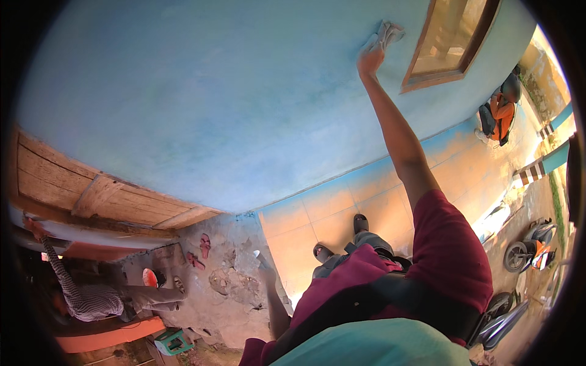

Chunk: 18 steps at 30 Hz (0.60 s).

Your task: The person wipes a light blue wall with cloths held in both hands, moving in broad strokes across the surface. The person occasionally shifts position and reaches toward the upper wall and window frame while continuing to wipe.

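My right arm is stretched up along a light blue wall (201, 91). My right hand (370, 60) is closed on a pale, crumpled cloth (390, 33), pressed to the wall just left of a wood-framed window (434, 79). Low on my left side hangs my left hand (266, 268), away from the wall. Something small and whitish shows at its fingertips, but the fingers are too indistinct to make out whether they grip it.
Beneath my sandalled feet (360, 223) lies a tiled floor (287, 235); rough, broken ground with pink sandals (205, 245) adjoins it. A wooden door (55, 177) is at left, near another person (101, 302). A person in orange (502, 116) crouches at far right, beyond which stands a motorbike (528, 249).
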Tool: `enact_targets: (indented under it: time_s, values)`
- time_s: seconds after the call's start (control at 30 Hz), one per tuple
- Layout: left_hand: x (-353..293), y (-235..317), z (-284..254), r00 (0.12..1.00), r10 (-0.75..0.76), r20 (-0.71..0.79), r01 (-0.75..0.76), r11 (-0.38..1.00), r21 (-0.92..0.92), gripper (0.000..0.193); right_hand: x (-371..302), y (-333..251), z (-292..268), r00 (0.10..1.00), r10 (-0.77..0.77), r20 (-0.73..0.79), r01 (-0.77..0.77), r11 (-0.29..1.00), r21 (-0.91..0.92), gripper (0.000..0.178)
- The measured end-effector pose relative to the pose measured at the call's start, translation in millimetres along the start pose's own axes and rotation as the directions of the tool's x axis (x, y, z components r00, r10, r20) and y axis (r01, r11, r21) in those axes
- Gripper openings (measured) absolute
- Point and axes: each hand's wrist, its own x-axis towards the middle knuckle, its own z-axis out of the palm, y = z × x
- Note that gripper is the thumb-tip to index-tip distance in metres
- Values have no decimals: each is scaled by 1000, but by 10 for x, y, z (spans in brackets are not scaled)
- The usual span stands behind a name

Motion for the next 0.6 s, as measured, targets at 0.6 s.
enact_targets:
  time_s: [0.6]
  values:
    - [1518, 4014, 297, 631, 472, -616, -610, 792, -17, 34, -333, 1495, -678, 981, -26, 191, 41, 996, -77, 46]
